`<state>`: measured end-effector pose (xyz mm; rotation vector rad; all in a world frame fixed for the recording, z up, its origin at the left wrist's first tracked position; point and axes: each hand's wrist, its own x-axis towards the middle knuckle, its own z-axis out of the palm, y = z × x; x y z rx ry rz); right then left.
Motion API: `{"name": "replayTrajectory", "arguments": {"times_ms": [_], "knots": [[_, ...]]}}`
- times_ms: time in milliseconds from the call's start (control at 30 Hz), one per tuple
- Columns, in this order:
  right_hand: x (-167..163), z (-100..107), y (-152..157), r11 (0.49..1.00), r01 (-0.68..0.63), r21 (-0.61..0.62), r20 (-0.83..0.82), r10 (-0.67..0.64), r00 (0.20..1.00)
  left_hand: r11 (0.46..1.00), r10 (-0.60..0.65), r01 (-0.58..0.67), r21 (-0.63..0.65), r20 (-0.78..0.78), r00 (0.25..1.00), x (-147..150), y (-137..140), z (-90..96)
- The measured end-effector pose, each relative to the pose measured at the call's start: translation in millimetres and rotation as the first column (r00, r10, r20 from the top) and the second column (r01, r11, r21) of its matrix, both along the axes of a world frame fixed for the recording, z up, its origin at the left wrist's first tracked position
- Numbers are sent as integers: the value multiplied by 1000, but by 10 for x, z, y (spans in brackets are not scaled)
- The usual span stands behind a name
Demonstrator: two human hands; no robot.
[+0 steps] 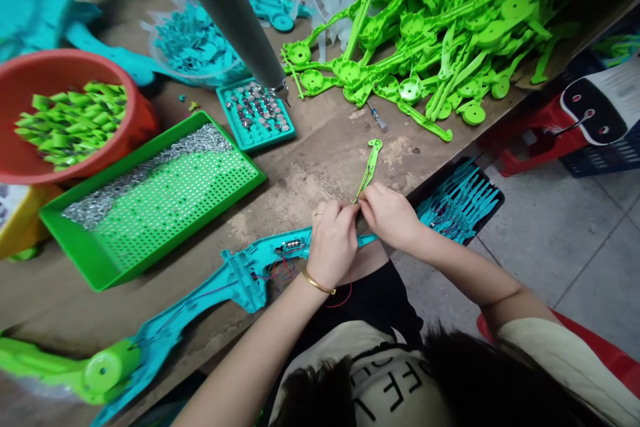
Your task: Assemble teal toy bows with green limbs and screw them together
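My left hand and my right hand meet with fingertips pinched at the lower end of a slim bright-green plastic part. The part's hooked end points away from me. What lies between my left fingertips is too small and covered to make out. Under my left hand runs a long turquoise plastic shell, holding a small silver spring-like piece and thin wires. A red wire hangs below my left wrist. The shell's left end touches a green rounded piece.
Left stand a green perforated tray with screws, a turquoise tray of metal discs and a red bowl. A powered screwdriver hangs above. Green parts are heaped at the back; a dark bin sits right.
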<state>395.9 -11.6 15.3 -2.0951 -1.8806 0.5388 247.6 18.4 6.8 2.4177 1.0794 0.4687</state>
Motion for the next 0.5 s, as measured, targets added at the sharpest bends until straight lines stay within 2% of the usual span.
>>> {"name": "replayTrajectory", "arguments": {"times_ms": [100,167,333,433,500], "knots": [[178,52,139,997,-55,-61,-257,37,966,1000,-17,17,-2,-18,1000,3,7,-12],[281,83,249,984,-106,-143,-368,46,929,1000,-21,21,-11,-39,999,3,8,-15],[341,96,420,956,-118,-269,-411,-3,912,999,-31,30,-28,-47,998,-12,7,-16],[333,69,414,954,-128,-271,-425,1,905,1000,-12,11,-29,-32,999,-16,17,-11],[357,49,374,966,-142,-217,-421,38,906,1000,7,-7,-20,-43,999,-9,24,-6]]}}
